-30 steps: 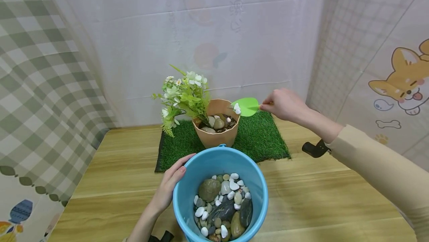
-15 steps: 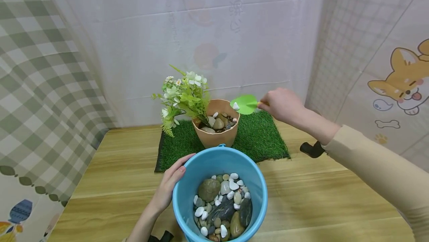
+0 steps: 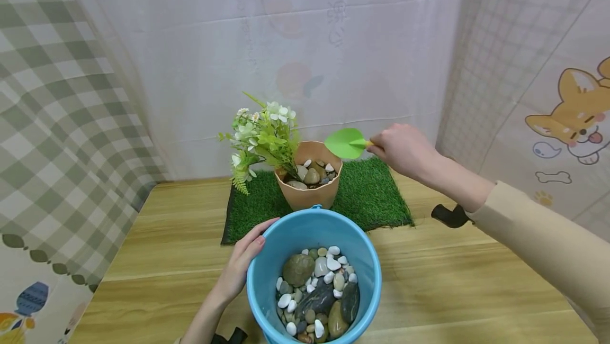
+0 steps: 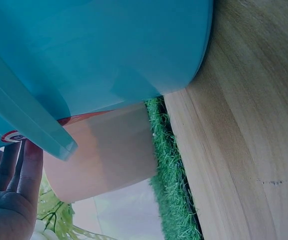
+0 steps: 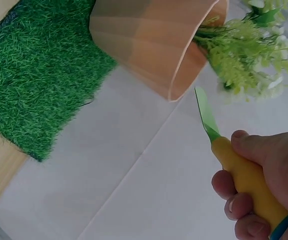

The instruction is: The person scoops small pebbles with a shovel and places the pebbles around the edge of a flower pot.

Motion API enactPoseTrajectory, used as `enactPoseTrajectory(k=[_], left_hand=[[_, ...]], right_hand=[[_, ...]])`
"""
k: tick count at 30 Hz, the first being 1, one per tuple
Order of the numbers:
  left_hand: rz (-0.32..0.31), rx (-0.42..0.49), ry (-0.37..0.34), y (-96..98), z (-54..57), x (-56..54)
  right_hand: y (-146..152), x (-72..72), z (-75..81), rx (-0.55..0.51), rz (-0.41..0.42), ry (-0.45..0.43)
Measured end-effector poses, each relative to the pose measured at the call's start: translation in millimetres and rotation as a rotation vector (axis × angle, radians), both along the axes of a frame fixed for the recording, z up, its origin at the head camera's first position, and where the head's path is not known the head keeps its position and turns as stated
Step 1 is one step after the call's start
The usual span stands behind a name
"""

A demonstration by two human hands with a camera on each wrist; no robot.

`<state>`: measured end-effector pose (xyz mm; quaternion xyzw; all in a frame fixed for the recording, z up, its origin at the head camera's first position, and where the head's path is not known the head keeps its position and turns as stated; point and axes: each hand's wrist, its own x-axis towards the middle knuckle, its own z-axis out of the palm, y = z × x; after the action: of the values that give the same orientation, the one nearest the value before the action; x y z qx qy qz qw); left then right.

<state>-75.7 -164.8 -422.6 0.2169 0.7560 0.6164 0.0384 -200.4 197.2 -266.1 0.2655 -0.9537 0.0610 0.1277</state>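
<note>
My right hand (image 3: 404,148) grips the yellow handle (image 5: 246,182) of a small garden trowel (image 3: 346,143). The trowel's bare green blade hangs over the right rim of a peach flowerpot (image 3: 305,196). Inside the pot, stones (image 3: 312,175) and white pebbles lie on dark soil, beside stems of white flowers (image 3: 262,135). A blue bucket (image 3: 254,280) of mixed stones stands in front. My left hand (image 3: 240,264) rests against its left side, fingers straight along the wall just under the rim; in the left wrist view these fingers (image 4: 31,172) touch the bucket beside its handle.
The pot stands on a green artificial-grass mat (image 3: 371,190) on a wooden table (image 3: 443,280). Behind hangs a pale curtain (image 3: 381,58), with checked cloth (image 3: 62,95) at left and a dog-printed cloth (image 3: 505,121) at right.
The white pebbles have slid off the trowel blade, and white pebbles now show at the pot's right. The trowel has tilted and risen slightly. My left hand stays on the bucket.
</note>
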Motion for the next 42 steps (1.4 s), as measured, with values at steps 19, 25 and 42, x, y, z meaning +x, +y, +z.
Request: enactPoseTrajectory(k=[19, 25, 42], left_hand=[[-0.001, 0.012, 0.001, -1.3, 0.2, -0.4], [-0.003, 0.007, 0.006, -0.8, 0.3, -0.2], [-0.007, 0.007, 0.003, 0.5, -0.7, -0.9]], right_hand=[[-11, 73.9, 8.5, -0.011, 0.282, 0.133], [-15, 89.6, 7.1, 0.011, 0.318, 0.138], [-39, 104.9, -21.1, 0.32, 0.422, 0.156]])
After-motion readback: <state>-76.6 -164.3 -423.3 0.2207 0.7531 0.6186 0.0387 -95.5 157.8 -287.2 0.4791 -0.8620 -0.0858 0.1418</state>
